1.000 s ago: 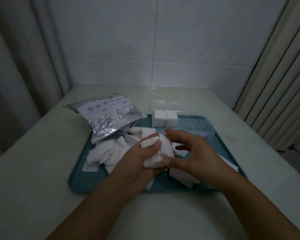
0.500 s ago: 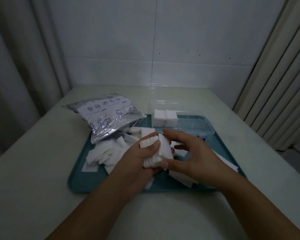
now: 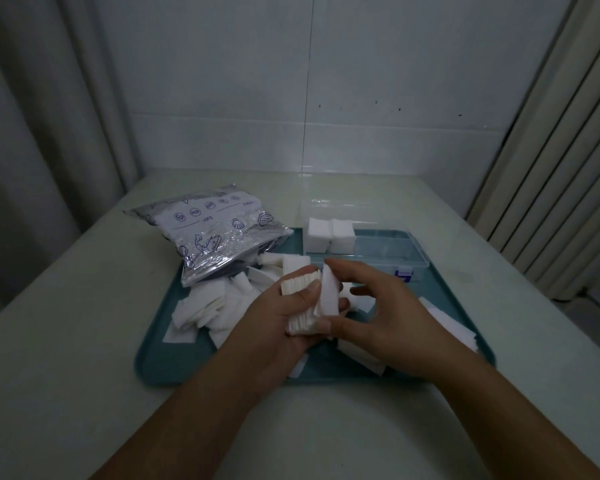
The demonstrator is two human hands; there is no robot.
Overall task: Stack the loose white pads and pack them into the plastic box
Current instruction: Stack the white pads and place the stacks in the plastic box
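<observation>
My left hand (image 3: pixel 278 320) grips a thick stack of white pads (image 3: pixel 300 299) on edge above the teal tray (image 3: pixel 160 362). My right hand (image 3: pixel 388 317) pinches one more white pad (image 3: pixel 329 296) upright against the right side of that stack. Loose white pads (image 3: pixel 215 306) lie scattered on the tray's left part, and more pads (image 3: pixel 454 330) show beyond my right hand. The clear plastic box (image 3: pixel 388 251) stands open at the tray's far right, with two stacks of packed pads (image 3: pixel 331 233) in its left end.
A silver printed pouch (image 3: pixel 212 233) lies across the tray's far left corner, half on the pale table (image 3: pixel 66 341). Curtains hang on the left, a tiled wall stands behind, and vertical slats line the right side.
My right hand has brought a single pad closer and now presses it flat against the stack in my left hand. The tray, box and pouch have stayed in place.
</observation>
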